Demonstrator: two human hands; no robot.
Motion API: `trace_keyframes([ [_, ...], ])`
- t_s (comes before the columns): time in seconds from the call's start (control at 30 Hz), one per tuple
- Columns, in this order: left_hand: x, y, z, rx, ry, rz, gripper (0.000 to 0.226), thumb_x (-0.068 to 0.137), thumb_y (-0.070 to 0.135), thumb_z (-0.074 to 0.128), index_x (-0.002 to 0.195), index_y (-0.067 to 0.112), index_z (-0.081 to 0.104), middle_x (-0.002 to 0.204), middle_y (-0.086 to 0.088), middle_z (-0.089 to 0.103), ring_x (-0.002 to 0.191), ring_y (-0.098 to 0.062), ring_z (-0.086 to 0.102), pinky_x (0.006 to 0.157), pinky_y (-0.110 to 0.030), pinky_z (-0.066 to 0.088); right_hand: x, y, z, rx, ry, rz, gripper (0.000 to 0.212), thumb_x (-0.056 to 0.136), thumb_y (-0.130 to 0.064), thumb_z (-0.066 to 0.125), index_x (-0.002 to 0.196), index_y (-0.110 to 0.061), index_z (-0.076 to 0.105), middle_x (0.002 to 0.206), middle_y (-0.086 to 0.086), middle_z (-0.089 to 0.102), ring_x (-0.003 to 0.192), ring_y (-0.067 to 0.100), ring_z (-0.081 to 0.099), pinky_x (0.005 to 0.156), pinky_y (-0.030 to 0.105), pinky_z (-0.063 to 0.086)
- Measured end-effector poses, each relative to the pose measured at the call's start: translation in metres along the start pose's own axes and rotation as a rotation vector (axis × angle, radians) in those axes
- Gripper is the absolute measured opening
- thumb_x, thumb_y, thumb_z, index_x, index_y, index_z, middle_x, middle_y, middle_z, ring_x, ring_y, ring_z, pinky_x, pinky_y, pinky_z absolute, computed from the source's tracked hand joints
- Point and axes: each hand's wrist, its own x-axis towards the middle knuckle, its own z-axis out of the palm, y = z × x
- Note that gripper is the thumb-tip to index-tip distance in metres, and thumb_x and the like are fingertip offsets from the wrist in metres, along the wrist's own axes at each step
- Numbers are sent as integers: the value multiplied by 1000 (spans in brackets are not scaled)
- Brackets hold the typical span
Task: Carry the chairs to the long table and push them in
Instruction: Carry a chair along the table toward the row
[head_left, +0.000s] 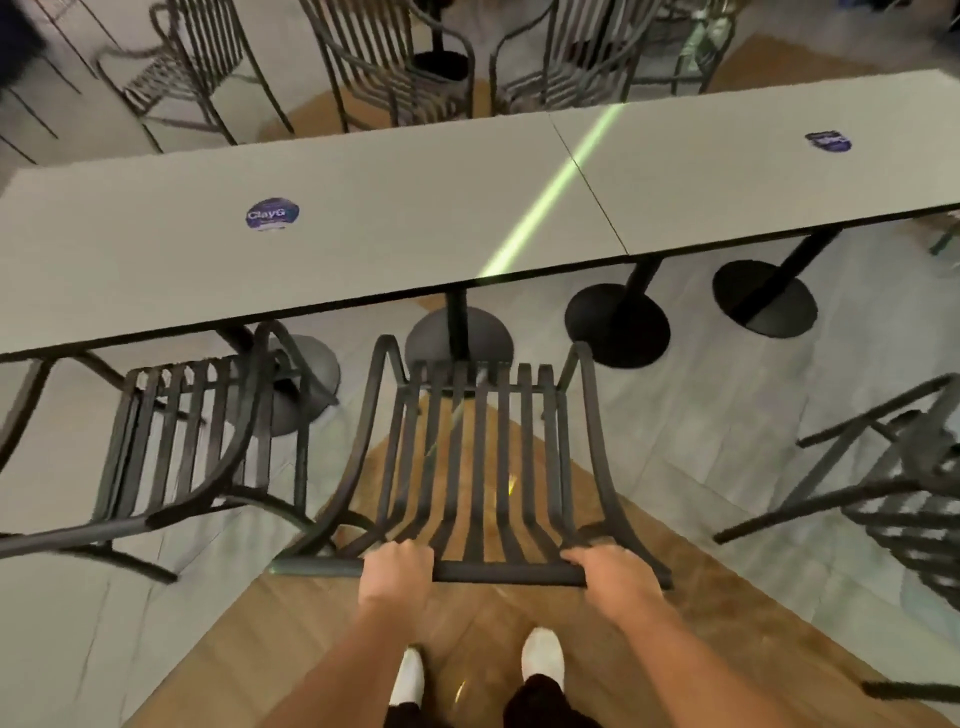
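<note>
- Chair (470, 467), black metal with slats, stands straight ahead of the person, its top rail nearest the camera and its seat end toward the bench (363, 208).
- Left hand (397, 569) grips the top rail, fingers curled over it, left of the rail's middle.
- Right hand (613, 571) grips the same rail near its right end, fingers wrapped over the bar.
- Both forearms reach forward from the bottom edge; two white shoes (543, 657) show below them on a wood-toned strip of floor (675, 597).
- The chair's front edge sits close to the bench's near edge, just before a round black pedestal base (457, 338); whether the seat is under the top at all cannot be told.
- Second chair (171, 441) stands just to the left, its front end under the bench's near edge.
- Third chair (893, 488) stands to the right, turned at an angle and well apart from the bench.
- The bench is long and grey, made of two tops butted together at a seam, carried on black posts with round bases.
- A round blue sticker (272, 213) lies on the left top, another blue sticker (828, 141) on the right top.
- A pale green streak of light (561, 182) crosses the bench diagonally near the seam.
- More chairs (395, 67) of the same kind stand along the far side of the bench.
- Grey tiles (727, 415) cover the floor around the wood strip.
</note>
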Motion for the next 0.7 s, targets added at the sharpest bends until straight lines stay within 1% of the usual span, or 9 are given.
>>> trace_keyframes([
  [0.17,19,16,-10,-29,-20,-93,25,104,14,46,114,23,67,110,1,71,105,-22,68,88,-36,54,36,19,-27,-63,1,-77,67,99,-6,52,149,-49,44,143,2,58,128,26,58,106,40,50],
  [0.3,38,20,-18,-65,-33,-135,21,102,14,50,114,23,65,107,1,72,103,-23,67,91,-37,52,61,28,-42,-78,37,-100,65,99,-10,57,147,-52,45,141,1,60,126,24,59,105,40,50],
  [0.4,57,19,-22,-105,-28,-148,17,101,15,55,113,22,64,103,1,71,99,-21,68,92,-37,51,82,33,-57,-86,66,-114,65,98,-9,55,145,-53,47,138,-1,61,123,23,60,102,39,51],
  [0.5,77,16,-32,-149,-46,-147,17,102,19,57,118,21,61,103,0,69,100,-21,67,95,-38,50,104,36,-76,-86,65,-105,63,98,-9,55,143,-53,48,135,-1,62,121,23,60,102,39,51],
  [0.6,95,17,-41,-184,-51,-155,17,102,20,58,119,20,60,102,-1,69,98,-21,67,94,-39,49,125,39,-93,-95,50,-98,63,98,-12,58,143,-54,48,134,-1,62,119,23,61,101,39,51],
  [0.7,113,17,-49,-207,-54,-156,17,102,20,57,118,21,62,101,0,69,95,-20,68,89,-36,50,146,42,-111,-131,44,-98,65,97,-12,59,143,-56,46,133,-2,62,117,24,61,100,40,51],
])
